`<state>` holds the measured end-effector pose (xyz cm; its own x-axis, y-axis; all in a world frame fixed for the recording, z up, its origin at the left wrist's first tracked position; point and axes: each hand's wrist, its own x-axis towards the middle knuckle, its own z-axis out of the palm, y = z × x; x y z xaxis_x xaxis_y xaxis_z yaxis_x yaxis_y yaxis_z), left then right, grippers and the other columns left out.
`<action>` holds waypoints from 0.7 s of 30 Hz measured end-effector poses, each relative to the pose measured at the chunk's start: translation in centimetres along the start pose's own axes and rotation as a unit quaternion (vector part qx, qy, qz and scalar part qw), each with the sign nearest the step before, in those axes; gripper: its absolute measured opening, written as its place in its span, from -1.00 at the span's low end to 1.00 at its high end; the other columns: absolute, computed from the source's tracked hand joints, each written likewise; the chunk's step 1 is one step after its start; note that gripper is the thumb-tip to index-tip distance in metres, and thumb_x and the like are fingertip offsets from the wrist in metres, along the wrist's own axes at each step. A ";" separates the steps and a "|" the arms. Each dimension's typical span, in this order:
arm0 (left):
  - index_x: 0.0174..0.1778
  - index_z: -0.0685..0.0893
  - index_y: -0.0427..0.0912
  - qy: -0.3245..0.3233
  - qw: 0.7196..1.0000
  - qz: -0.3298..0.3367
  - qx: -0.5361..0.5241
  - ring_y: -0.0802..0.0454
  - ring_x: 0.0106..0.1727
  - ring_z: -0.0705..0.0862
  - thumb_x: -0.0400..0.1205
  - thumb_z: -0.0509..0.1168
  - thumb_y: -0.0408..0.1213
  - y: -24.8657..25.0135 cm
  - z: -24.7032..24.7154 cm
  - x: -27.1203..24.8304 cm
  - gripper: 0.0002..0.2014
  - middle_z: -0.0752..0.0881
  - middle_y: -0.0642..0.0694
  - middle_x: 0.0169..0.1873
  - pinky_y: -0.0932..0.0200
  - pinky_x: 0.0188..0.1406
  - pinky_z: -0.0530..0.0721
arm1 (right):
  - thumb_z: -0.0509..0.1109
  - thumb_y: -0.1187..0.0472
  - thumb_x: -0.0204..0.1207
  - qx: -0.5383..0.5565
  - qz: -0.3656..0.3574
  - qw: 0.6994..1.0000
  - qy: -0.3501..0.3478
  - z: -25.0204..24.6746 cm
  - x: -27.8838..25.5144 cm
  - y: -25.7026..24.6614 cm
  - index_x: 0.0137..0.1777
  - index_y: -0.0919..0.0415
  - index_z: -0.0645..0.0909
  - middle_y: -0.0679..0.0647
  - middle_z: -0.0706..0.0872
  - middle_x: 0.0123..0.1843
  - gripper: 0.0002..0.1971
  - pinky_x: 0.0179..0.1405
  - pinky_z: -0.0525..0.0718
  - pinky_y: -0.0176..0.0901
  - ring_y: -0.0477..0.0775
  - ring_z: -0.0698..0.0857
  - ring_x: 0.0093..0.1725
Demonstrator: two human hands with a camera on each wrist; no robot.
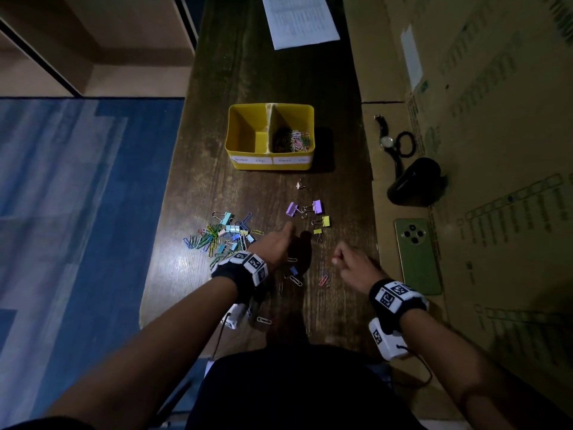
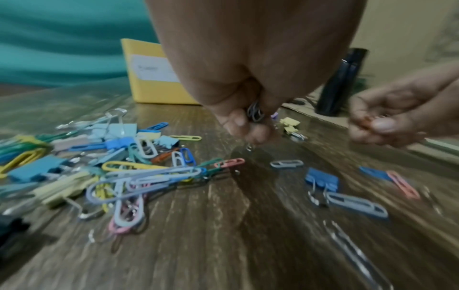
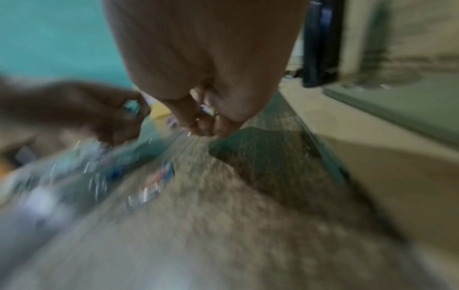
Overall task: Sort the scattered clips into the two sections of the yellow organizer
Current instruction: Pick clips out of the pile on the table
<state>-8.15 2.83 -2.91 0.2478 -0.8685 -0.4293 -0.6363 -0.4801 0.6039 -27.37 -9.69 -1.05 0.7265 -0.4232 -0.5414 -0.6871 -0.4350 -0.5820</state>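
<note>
The left hand (image 1: 277,243) hangs just above the surface (image 1: 266,72), its grip curled round a small bunch of dark paper clips (image 2: 255,112), thumb and fingertips (image 2: 236,120) bunched below them. The right hand (image 1: 352,263) hovers near the surface's right edge with its grip pinched together on something small and reddish (image 2: 367,122); the right wrist view is too blurred to say what it is, though it looks like a clip.

The organizer (image 1: 270,162) stands farther up the middle of the surface, two white labels on its near wall. Its right section holds a heap of mixed paper clips (image 1: 291,140); the left section (image 1: 245,131) shows only yellow floor.

To the left of the left hand lies a pile (image 1: 221,235) of paper clips and pale blue binder clips tangled together. Beyond the hands sit two purple binder clips (image 1: 305,208) and two yellow ones (image 1: 322,225), apart from each other. Between the wrists lie a blue binder clip (image 1: 293,270) and a few loose paper clips, with a pink one (image 1: 323,280) nearer the right hand.

On the cardboard (image 1: 496,150) to the right lie a green phone (image 1: 417,256), a dark holder (image 1: 415,181) and a watch (image 1: 386,141). A printed sheet (image 1: 299,20) lies at the far end.
</note>
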 end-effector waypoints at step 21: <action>0.25 0.52 -0.23 -0.024 0.964 0.038 0.262 -0.19 0.02 0.73 0.64 0.27 -0.22 -0.4 1.7 0.2 -0.71 0.68 -0.19 0.11 -0.13 -0.04 0.74 | 0.22 0.23 0.59 0.302 0.114 0.946 -0.032 0.2 0.1 -0.7 -0.35 0.14 0.47 0.10 0.47 -0.41 -0.75 -0.54 0.31 -0.21 -0.11 0.42 -0.56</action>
<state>-9.08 3.05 -4.36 0.1597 -0.8856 -0.4362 -0.9363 -0.2759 0.2175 -26.87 -9.30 -0.80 0.5732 -0.3930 -0.7190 -0.7084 0.2034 -0.6759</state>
